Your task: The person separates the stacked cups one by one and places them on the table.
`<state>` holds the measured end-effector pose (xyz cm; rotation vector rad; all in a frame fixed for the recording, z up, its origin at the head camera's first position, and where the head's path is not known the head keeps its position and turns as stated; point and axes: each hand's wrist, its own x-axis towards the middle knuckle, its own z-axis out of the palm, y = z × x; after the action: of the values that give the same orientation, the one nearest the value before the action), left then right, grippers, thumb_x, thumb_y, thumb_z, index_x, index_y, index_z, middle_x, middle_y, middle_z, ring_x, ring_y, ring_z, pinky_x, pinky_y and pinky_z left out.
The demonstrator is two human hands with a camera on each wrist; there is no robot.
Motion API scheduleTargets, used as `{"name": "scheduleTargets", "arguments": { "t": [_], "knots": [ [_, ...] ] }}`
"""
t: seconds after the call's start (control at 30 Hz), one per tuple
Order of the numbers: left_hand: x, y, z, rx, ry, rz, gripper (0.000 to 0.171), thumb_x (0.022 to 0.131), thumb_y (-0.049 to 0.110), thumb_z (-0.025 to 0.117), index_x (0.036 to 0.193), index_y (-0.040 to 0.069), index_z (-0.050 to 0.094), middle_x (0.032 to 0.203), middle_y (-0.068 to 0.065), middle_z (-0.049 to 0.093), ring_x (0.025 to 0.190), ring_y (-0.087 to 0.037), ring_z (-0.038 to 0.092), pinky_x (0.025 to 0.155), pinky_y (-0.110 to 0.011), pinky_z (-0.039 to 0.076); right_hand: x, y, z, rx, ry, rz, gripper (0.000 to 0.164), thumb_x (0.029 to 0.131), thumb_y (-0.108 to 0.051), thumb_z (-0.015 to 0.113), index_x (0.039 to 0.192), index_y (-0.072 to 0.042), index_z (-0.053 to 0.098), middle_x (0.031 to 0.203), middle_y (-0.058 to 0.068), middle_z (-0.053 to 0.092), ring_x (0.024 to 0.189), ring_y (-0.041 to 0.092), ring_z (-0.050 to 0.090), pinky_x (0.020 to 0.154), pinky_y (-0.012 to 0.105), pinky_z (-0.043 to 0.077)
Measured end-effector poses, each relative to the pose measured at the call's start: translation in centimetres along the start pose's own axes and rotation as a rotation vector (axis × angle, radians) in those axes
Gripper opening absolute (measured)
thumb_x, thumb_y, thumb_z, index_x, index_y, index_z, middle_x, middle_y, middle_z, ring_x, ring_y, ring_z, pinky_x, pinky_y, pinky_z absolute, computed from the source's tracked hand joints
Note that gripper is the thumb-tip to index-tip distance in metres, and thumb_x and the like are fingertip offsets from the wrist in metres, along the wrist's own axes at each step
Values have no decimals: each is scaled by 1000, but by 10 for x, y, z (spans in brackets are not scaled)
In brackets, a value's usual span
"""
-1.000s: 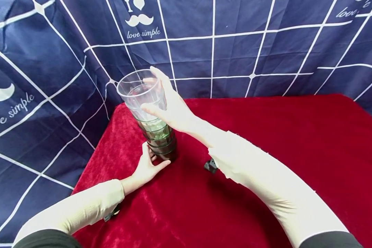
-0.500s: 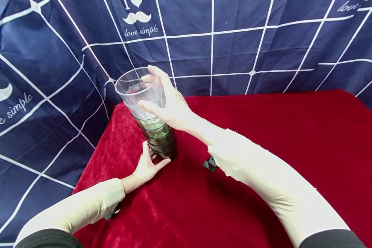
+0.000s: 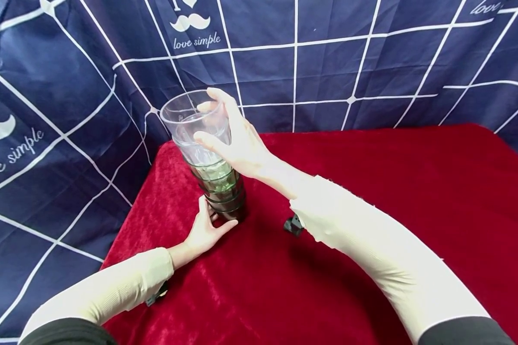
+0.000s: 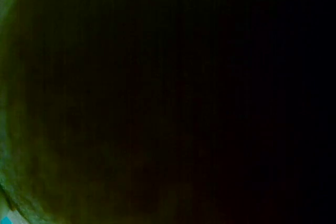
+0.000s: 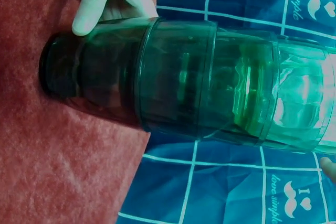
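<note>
A tall stack of nested plastic tumblers [image 3: 224, 184] stands on the red cloth in the head view. Its lower tumblers are dark green-grey, and the upper part turns pale green. At the top is a clear tumbler [image 3: 183, 136], whose wide rim faces up. My right hand [image 3: 241, 146] grips this clear tumbler from the right, thumb on the near side and fingers at the far rim. Low on the stack, my left hand [image 3: 203, 232] holds the bottom tumbler [image 5: 60, 69] between thumb and fingers; its fingers are partly hidden behind it. The left wrist view is almost black.
Red velvety cloth [image 3: 371, 191] covers the table. Behind and to the left hangs a dark blue curtain [image 3: 263, 72] with white grid lines and lettering. A small black wrist camera [image 3: 292, 225] sits under the right sleeve.
My right hand and the clear tumbler have risen slightly relative to the lower stack. The left hand stays at the base. The head view has tilted a little.
</note>
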<state>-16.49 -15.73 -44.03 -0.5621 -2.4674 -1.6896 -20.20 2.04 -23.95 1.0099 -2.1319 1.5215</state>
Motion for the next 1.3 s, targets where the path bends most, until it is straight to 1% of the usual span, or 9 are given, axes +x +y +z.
{"name": "scheduleTargets", "arguments": {
  "t": [0.1, 0.2, 0.33, 0.5, 0.7, 0.8, 0.97, 1.17, 1.3],
  "knots": [
    [0, 4, 0, 8, 1, -22, 82, 78, 1, 81, 135, 4, 22, 130, -19, 54, 122, -27, 53, 96, -47, 46, 2, -1, 0, 7, 10, 2, 71, 89, -22, 69, 144, -5, 28, 130, 5, 55, 116, 2, 50, 101, 19, 33],
    [-2, 21, -2, 16, -8, -28, 79, 79, -1, 79, 134, -1, 22, 130, -23, 53, 123, -32, 52, 97, -50, 45, 3, -4, 0, 24, 27, -12, 71, 89, -20, 69, 144, -5, 28, 131, 4, 54, 117, 2, 49, 102, 19, 32],
    [-5, 40, -4, 32, -20, -38, 76, 80, -1, 78, 132, -3, 22, 129, -25, 53, 123, -34, 52, 97, -49, 45, 8, -10, -2, 65, 65, -76, 71, 89, -15, 69, 144, -1, 26, 131, 7, 54, 117, 2, 48, 104, 21, 31],
    [-6, 43, -5, 34, -11, -41, 76, 79, -1, 78, 132, -3, 23, 128, -25, 54, 122, -34, 52, 97, -50, 45, 18, -22, -8, 131, 116, -155, 72, 88, -10, 67, 144, 3, 25, 131, 14, 53, 118, 4, 50, 104, 24, 34],
    [-6, 41, -3, 47, -2, -10, 77, 78, -1, 79, 132, -3, 24, 125, -25, 57, 119, -34, 55, 95, -49, 47, 24, -39, -21, 323, 159, -124, 68, 88, 0, 61, 144, 5, 22, 132, 16, 49, 117, 13, 55, 104, 26, 37],
    [-6, 42, -4, 72, 9, 1, 78, 77, 0, 81, 131, -3, 25, 123, -25, 58, 117, -34, 56, 93, -49, 48, 24, -41, -29, 362, 184, -127, 67, 88, 2, 58, 143, 6, 21, 131, 17, 49, 118, 17, 56, 104, 29, 38],
    [-8, 41, -4, 92, 15, 3, 78, 77, 2, 81, 131, -2, 25, 123, -25, 59, 117, -35, 57, 92, -49, 49, 17, -29, -45, 319, 213, -138, 67, 87, -1, 57, 143, 7, 22, 130, 17, 50, 117, 20, 56, 102, 33, 41],
    [-8, 41, -4, 108, 17, 20, 78, 77, 2, 82, 130, -2, 25, 121, -25, 60, 115, -35, 57, 91, -49, 50, -2, -5, -68, 257, 262, -161, 73, 85, -12, 61, 144, 6, 23, 130, 18, 50, 117, 25, 57, 101, 38, 42],
    [-6, 40, -5, 106, 12, 39, 77, 77, 1, 81, 129, -3, 25, 122, -26, 59, 115, -35, 57, 91, -49, 50, -18, 17, -81, 241, 312, -117, 71, 85, -10, 64, 144, 2, 25, 130, 19, 50, 118, 25, 56, 96, 36, 45]
  ]
}}
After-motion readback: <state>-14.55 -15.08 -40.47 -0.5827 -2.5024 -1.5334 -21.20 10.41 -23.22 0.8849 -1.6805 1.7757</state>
